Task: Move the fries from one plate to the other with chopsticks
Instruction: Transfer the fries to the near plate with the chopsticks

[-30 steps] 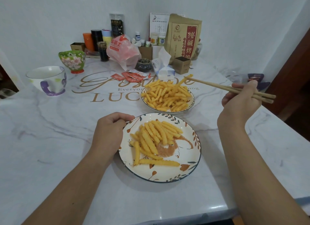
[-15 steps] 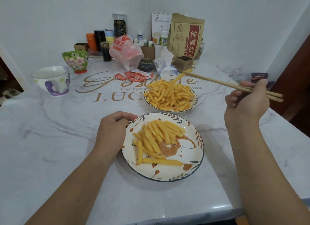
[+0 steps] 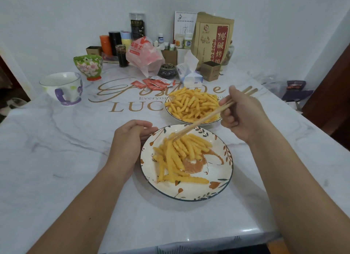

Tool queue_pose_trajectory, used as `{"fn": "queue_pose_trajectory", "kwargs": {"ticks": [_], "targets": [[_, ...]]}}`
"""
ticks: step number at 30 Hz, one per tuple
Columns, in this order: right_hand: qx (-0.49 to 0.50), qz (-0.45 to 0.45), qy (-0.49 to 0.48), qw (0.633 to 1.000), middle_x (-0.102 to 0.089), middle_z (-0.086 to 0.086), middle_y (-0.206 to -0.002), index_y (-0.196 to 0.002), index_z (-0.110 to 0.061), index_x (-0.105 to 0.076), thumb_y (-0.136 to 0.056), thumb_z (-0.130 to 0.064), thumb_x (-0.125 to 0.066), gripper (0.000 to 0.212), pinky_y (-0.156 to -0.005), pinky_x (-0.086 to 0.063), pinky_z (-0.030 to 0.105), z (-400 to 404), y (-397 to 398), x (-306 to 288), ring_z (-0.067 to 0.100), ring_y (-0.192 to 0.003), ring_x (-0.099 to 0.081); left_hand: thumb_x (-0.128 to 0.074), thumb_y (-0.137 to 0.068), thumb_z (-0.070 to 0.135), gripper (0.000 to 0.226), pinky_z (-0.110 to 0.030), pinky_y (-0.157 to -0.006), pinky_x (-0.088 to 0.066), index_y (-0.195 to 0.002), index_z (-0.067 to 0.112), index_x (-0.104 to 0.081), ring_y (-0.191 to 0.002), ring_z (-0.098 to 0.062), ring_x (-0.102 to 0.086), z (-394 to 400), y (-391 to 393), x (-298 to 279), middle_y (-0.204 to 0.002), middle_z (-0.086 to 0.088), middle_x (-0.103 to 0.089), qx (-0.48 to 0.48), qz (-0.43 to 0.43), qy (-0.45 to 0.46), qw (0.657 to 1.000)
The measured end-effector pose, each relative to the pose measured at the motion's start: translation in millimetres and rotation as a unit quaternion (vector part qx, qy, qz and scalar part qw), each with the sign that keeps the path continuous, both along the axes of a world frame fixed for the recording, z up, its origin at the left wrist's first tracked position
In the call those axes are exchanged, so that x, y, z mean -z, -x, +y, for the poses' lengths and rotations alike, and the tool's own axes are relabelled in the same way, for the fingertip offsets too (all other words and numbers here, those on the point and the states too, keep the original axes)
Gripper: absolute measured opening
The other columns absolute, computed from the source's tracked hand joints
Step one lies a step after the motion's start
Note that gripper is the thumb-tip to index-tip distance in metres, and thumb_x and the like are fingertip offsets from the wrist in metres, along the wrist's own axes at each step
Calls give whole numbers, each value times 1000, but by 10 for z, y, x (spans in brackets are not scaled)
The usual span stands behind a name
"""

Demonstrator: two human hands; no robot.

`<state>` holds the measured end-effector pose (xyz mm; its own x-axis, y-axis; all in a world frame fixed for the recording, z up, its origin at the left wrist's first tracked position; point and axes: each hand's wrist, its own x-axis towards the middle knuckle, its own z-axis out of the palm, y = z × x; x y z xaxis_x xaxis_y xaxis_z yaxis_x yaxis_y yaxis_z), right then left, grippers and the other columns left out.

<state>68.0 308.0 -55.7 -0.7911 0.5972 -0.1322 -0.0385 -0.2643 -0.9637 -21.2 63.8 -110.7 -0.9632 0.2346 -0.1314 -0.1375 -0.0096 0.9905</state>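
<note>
Two plates of fries stand on the marble table. The near plate [image 3: 217, 189], patterned with leaves, holds a small heap of fries [image 3: 180, 155]. Behind it, the far plate [image 3: 171, 112] carries a fuller pile of fries [image 3: 191, 104]. My right hand [image 3: 244, 115] grips wooden chopsticks [image 3: 204, 119] that slant down to the left, their tips pinching a fry [image 3: 172, 135] at the top of the near heap. My left hand [image 3: 128, 142] rests with curled fingers against the near plate's left rim; whether it grips the rim is unclear.
A white mug with a purple handle [image 3: 62, 88] and a green floral bowl [image 3: 88, 66] stand at the left. Ketchup packets [image 3: 151, 83], a tissue pack [image 3: 189, 74], a plastic bag [image 3: 144, 55], jars and a brown paper bag [image 3: 214, 38] crowd the back. The table edge runs along the front.
My right hand swung the chopsticks, with a fry in their tips, from above the far plate down to the near plate's heap. The left hand stayed at the rim.
</note>
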Motion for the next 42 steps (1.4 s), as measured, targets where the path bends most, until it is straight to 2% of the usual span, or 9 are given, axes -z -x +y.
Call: {"fn": "queue_pose_trajectory", "kwargs": {"ticks": [6,10,14,18,22,25,36,39,42], "targets": [[-5,32,-128,991,-40,5,-53,-71,-6,-64,-105,-41,-55,50,-44,-25,25,-240,73,-190,14,-44,-34,-45,-102,12,26,-33,-78,-57,-100,9,-70,-92,-24,-78,-13,14,-2,-94,-4,-83,4,-10,-14,1000],[74,115,-87,987,-42,3,-55,-67,-8,-61,-107,-32,-54,46,-43,-21,25,-124,83,-242,12,-44,-32,-46,-101,13,26,-37,-86,-58,-96,8,-71,-96,-26,-78,0,24,19,-94,-4,-83,8,-6,-7,1000],[199,157,-74,964,-47,-3,-49,-65,-11,-61,-107,-31,-53,47,-40,-28,21,43,101,-130,8,-42,-39,-46,-100,16,29,-46,-99,-58,-95,7,-73,-97,-24,-78,10,23,50,-94,-3,-83,6,19,9,1000],[278,182,-82,940,-52,-5,-51,-53,-21,-61,-107,-29,-51,56,-41,-32,22,64,5,115,10,-44,-42,-41,-110,29,42,-45,-97,-58,-93,5,-73,-95,-25,-78,42,-5,58,-92,-3,-83,-9,30,7,999],[309,170,-139,925,-53,-4,-53,-60,-16,-61,-107,-35,-48,52,-44,-37,24,98,-54,144,13,-47,-46,-39,-112,36,49,-45,-98,-58,-90,7,-73,-94,-24,-78,36,-2,68,-91,-1,-83,-15,33,11,999],[323,193,-134,917,-56,-3,-56,-62,-16,-61,-107,-34,-48,51,-45,-37,25,122,-86,122,13,-47,-47,-39,-112,35,50,-46,-98,-58,-90,7,-73,-93,-24,-78,32,-4,65,-91,-1,-83,-11,33,16,999],[228,101,-276,928,-56,-9,-49,-70,-18,-66,-106,-33,-52,41,-51,-43,29,127,29,211,9,-49,-53,-40,-112,35,50,-44,-97,-58,-92,5,-75,-94,-24,-78,41,6,88,-92,-1,-83,-10,39,20,999],[222,102,-272,931,-57,-9,-50,-72,-17,-66,-107,-35,-50,43,-53,-43,29,115,49,215,8,-50,-54,-40,-112,35,50,-44,-97,-58,-92,5,-75,-94,-25,-77,43,9,93,-92,-2,-83,-8,43,17,999],[264,101,-227,932,-55,-7,-50,-70,-15,-66,-107,-37,-47,47,-51,-43,28,125,48,188,9,-51,-53,-40,-112,34,50,-46,-98,-58,-92,4,-75,-95,-26,-77,38,21,103,-93,-2,-83,-7,45,13,999]]}}
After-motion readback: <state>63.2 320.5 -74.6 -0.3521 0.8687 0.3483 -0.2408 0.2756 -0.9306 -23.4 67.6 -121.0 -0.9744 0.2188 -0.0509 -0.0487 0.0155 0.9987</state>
